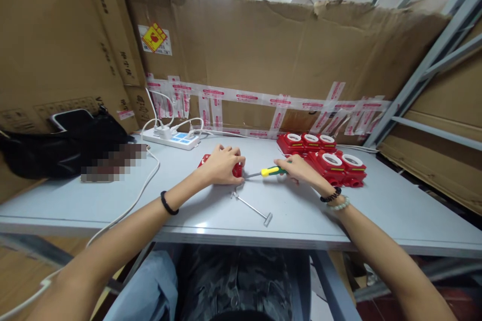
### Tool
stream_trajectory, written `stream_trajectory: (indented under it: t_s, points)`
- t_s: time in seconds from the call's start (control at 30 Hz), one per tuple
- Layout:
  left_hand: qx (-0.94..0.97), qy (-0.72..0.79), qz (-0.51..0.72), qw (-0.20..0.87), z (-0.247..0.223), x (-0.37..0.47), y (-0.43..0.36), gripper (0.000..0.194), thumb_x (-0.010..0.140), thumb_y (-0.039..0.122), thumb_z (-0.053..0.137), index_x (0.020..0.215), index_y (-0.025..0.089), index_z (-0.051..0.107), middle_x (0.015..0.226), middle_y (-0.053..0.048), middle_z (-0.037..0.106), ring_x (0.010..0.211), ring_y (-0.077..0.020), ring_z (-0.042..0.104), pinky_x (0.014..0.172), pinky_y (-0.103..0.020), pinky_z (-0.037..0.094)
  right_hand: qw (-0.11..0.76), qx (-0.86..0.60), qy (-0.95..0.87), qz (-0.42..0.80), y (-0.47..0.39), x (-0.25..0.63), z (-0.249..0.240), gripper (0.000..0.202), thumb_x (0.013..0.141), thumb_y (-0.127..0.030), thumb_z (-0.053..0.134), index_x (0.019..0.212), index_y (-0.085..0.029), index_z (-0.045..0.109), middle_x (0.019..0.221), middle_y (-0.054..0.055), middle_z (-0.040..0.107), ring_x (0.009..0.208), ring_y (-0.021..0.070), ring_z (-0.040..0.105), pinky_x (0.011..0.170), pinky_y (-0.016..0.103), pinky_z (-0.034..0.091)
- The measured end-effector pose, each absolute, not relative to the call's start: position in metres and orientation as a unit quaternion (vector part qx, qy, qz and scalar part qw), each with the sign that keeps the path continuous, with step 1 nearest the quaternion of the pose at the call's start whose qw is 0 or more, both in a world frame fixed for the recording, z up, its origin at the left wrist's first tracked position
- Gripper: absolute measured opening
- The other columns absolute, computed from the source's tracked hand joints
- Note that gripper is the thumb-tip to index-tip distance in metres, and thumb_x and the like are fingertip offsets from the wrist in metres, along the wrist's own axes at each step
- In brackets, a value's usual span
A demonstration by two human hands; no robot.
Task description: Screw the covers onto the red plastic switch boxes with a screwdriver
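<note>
Head view. The left hand (222,164) lay curled over a small red plastic housing (237,169) near the middle of the grey worktop (339,220), fingers closed around it and pressing it down; only its red edges showed on either side of the knuckles. The right hand (297,168) was closed around the green-and-yellow handle of a screwdriver (269,171), whose metal shaft pointed left and met the housing's right side.

The housing appeared to be rigid moulded plastic, judged light and hard, with a smooth surface likely to slide on the worktop under sideways force; a hold from above across its broad faces, as shown, seemed the steadiest. Its fine detail was hidden by the hand.

Just in front of the housing lay a thin T-shaped metal tool (251,206), flat on the worktop and apart from both hands. Behind and beside the right hand stood a cluster of similar red housings (324,158), each with a white ring on top, packed touching one another. At the back left a white power strip (171,138) carried plugged-in white cables, and a black bag (68,143) rested at the far left. Taped cardboard sheets (286,50) walled the back of the worktop.
</note>
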State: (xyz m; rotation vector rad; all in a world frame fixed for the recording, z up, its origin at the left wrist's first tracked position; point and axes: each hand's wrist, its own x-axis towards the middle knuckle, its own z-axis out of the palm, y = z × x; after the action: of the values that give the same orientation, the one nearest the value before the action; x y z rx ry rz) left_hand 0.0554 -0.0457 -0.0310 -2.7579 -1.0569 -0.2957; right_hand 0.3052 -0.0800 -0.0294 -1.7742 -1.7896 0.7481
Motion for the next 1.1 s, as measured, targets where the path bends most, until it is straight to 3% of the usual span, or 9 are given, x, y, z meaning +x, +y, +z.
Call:
stream_trajectory:
  t_s: [0.2, 0.4, 0.6, 0.73, 0.93, 1.1]
  points:
    - [-0.91, -0.4, -0.069, 0.087, -0.029, 0.068, -0.049, 0.032, 0.065, 0.041, 0.062, 0.089, 0.02, 0.062, 0.1, -0.012, 0.056, 0.093, -0.0348, 0.053, 0.078, -0.05, 0.037, 0.289, -0.64, -0.668, 0.246, -0.086, 0.3, -0.022, 0.037, 0.079, -0.042, 0.053, 0.051, -0.018, 0.048, 0.032, -0.005, 0.041, 0.03, 0.0075, 0.04, 0.039, 0.021, 0.032]
    - [-0.912, -0.395, -0.068, 0.087, -0.028, 0.066, -0.047, 0.031, 0.067, 0.039, 0.06, 0.091, 0.02, 0.061, 0.101, -0.013, 0.056, 0.094, -0.0337, 0.053, 0.077, -0.048, 0.039, 0.35, -0.637, -0.657, 0.201, -0.091, 0.307, -0.007, 0.033, 0.077, -0.039, 0.055, 0.053, -0.017, 0.05, 0.033, -0.005, 0.043, 0.032, 0.0077, 0.041, 0.04, 0.021, 0.033]
    - [-0.933, -0.341, -0.106, 0.053, -0.023, 0.055, -0.049, 0.047, 0.073, 0.051, 0.061, 0.109, 0.022, 0.058, 0.114, -0.011, 0.055, 0.108, -0.0313, 0.05, 0.098, -0.053, 0.027, 0.535, -0.586, -0.597, 0.115, -0.101, 0.325, 0.017, 0.032, 0.074, -0.037, 0.062, 0.051, -0.018, 0.05, 0.035, -0.005, 0.045, 0.035, 0.0077, 0.04, 0.039, 0.021, 0.032]
    - [-0.919, -0.369, -0.14, 0.007, -0.017, 0.031, -0.05, 0.063, 0.073, 0.063, 0.058, 0.122, 0.025, 0.05, 0.124, -0.011, 0.051, 0.116, -0.0322, 0.045, 0.099, -0.048, 0.029, 0.62, -0.543, -0.561, 0.079, -0.103, 0.339, 0.021, 0.03, 0.074, -0.033, 0.064, 0.05, -0.018, 0.052, 0.034, -0.006, 0.044, 0.034, 0.008, 0.039, 0.038, 0.022, 0.031]
    - [-0.92, -0.368, -0.114, -0.077, -0.023, -0.011, -0.039, 0.082, 0.071, 0.055, 0.066, 0.139, 0.028, 0.032, 0.13, -0.01, 0.051, 0.113, -0.0295, 0.049, 0.093, -0.038, 0.037, 0.628, -0.545, -0.555, 0.021, -0.102, 0.343, 0.018, 0.025, 0.07, -0.034, 0.068, 0.055, -0.019, 0.055, 0.045, -0.005, 0.047, 0.042, 0.01, 0.046, 0.042, 0.023, 0.036]
    - [-0.916, -0.367, -0.132, -0.093, -0.028, -0.011, -0.034, 0.079, 0.069, 0.052, 0.069, 0.136, 0.026, 0.037, 0.124, -0.01, 0.055, 0.107, -0.0287, 0.053, 0.087, -0.035, 0.041, 0.59, -0.547, -0.594, 0.001, -0.102, 0.33, 0.012, 0.025, 0.071, -0.037, 0.067, 0.06, -0.016, 0.059, 0.051, -0.003, 0.051, 0.046, 0.0106, 0.047, 0.044, 0.023, 0.038]
